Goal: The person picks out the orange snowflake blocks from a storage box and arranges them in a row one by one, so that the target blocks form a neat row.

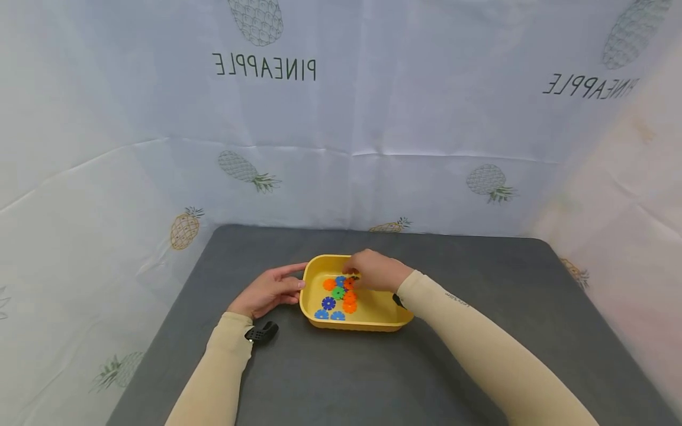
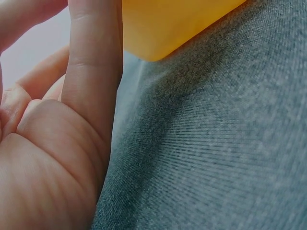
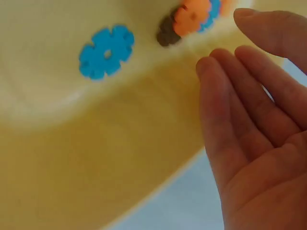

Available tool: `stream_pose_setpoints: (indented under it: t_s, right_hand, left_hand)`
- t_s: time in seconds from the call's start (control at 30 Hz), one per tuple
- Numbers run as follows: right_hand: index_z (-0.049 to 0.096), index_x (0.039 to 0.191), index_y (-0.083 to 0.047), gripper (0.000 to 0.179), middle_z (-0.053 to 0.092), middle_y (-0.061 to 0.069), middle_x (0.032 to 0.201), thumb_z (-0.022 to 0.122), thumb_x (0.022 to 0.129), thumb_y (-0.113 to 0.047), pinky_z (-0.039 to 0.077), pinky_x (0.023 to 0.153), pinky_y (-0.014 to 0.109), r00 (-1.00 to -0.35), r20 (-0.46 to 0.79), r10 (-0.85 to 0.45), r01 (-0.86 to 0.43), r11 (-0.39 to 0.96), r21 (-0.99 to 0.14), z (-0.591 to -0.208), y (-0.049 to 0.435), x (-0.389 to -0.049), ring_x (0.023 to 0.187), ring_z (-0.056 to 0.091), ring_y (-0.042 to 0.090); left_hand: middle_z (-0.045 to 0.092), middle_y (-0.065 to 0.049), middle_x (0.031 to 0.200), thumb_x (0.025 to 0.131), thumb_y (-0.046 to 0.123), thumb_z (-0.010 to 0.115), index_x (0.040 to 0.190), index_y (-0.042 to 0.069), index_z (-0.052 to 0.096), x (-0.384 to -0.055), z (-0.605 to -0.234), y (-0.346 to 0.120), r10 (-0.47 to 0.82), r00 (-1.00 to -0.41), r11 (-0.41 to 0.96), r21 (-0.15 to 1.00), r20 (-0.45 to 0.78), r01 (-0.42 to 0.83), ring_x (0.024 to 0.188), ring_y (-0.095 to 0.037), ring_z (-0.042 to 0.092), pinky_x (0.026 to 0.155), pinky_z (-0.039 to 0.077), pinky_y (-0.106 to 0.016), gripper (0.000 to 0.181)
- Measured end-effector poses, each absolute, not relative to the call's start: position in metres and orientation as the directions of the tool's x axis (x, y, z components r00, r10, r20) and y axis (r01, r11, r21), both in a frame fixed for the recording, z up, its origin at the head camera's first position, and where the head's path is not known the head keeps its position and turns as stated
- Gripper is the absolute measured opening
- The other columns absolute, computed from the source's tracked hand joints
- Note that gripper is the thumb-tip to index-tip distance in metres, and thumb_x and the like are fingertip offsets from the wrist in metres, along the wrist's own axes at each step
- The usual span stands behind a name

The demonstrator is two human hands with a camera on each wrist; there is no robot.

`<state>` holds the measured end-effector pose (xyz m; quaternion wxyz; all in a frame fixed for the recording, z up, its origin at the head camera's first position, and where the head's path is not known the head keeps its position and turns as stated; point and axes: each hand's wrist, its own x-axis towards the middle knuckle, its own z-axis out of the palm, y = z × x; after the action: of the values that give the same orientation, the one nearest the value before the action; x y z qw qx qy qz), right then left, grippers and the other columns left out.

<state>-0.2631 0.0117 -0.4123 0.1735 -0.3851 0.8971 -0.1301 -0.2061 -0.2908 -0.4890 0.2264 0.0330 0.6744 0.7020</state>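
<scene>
A yellow plastic basket (image 1: pixel 383 305) holds several flat, notched flower-shaped discs in blue, orange and green, among them a green disc (image 1: pixel 338 293) and a dark blue disc (image 1: pixel 328 303). At the basket's left end, my left hand (image 1: pixel 269 291) touches the outer wall with its fingers extended. My right hand (image 1: pixel 377 271) reaches over the far rim into the basket, fingertips close to the orange discs. In the right wrist view, thumb and fingers stand apart with nothing between them. A blue disc (image 3: pixel 106 51) lies apart from an orange disc (image 3: pixel 193 15) there.
The basket stands on a dark grey table (image 1: pixel 341 378). White cloth (image 1: pixel 373 118) printed with pineapples hangs behind the table and along both sides. A black band (image 1: pixel 261 332) is on the left wrist.
</scene>
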Motion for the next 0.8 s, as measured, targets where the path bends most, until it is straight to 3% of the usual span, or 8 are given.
stream_pose_setpoints:
  t_s: [0.13, 0.27, 0.5, 0.8]
  right_hand:
    - [0.079, 0.116, -0.009, 0.015, 0.075, 0.006, 0.099, 0.077, 0.101, -0.011, 0.058, 0.085, 0.035, -0.650, -0.216, -0.728, -0.648, 0.681, -0.341, -0.421, 0.006, -0.263, 0.085, 0.062, 0.019]
    - [0.079, 0.108, -0.011, 0.008, 0.067, 0.001, 0.086, 0.077, 0.100, -0.009, 0.054, 0.079, 0.032, -0.659, -0.216, -0.720, -0.653, 0.691, -0.311, -0.426, 0.002, -0.262, 0.079, 0.059, 0.018]
    - [0.080, 0.109, -0.011, 0.012, 0.072, 0.001, 0.096, 0.074, 0.101, -0.005, 0.060, 0.093, 0.034, -0.690, -0.202, -0.695, -0.655, 0.718, -0.235, -0.432, -0.003, -0.258, 0.086, 0.062, 0.018]
    - [0.078, 0.110, -0.011, 0.013, 0.072, 0.002, 0.099, 0.070, 0.103, -0.004, 0.061, 0.095, 0.034, -0.705, -0.199, -0.681, -0.645, 0.732, -0.220, -0.433, -0.005, -0.254, 0.087, 0.062, 0.018]
  left_hand:
    - [0.076, -0.005, 0.103, 0.102, 0.025, 0.078, 0.166, 0.012, 0.044, -0.207, -0.489, -0.290, 0.371, -0.891, 0.013, 0.961, -0.263, -0.278, 0.081, -0.013, 0.071, 0.084, 0.066, -0.026, 0.073]
    - [0.075, -0.005, 0.102, 0.102, 0.025, 0.078, 0.166, 0.012, 0.044, -0.208, -0.489, -0.290, 0.370, -0.890, 0.018, 0.960, -0.265, -0.279, 0.081, -0.014, 0.071, 0.084, 0.066, -0.026, 0.074]
    - [0.076, -0.004, 0.101, 0.103, 0.023, 0.077, 0.166, 0.013, 0.045, -0.209, -0.491, -0.291, 0.370, -0.893, 0.022, 0.963, -0.257, -0.268, 0.081, -0.013, 0.070, 0.082, 0.065, -0.025, 0.072]
    - [0.075, -0.003, 0.100, 0.103, 0.024, 0.076, 0.165, 0.014, 0.045, -0.208, -0.492, -0.289, 0.371, -0.892, 0.029, 0.964, -0.257, -0.266, 0.081, -0.012, 0.070, 0.082, 0.065, -0.025, 0.071]
